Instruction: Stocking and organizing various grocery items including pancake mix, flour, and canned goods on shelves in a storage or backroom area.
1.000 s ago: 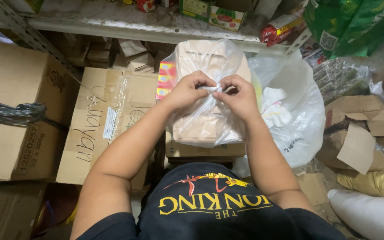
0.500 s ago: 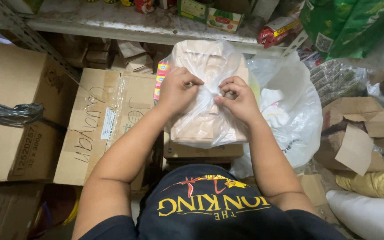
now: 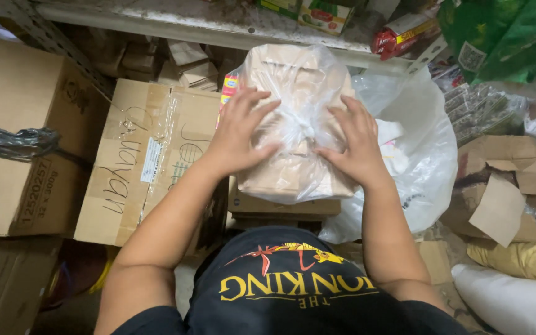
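A tan box wrapped in a clear plastic bag rests on a stack of flat cardboard boxes in front of me. The bag is tied in a knot on top of the box. My left hand lies flat on the left side of the bagged box with its fingers spread. On the right side my right hand presses the bag the same way, fingers apart. Neither hand grips anything.
A taped cardboard carton stands at the left, larger cartons beyond it. A white plastic bag sits right of the box. Torn cardboard and pale sacks lie at the right. A metal shelf with packets runs above.
My hands have left the knot and moved apart. They now lie flat on either side of the bagged box with the fingers spread.
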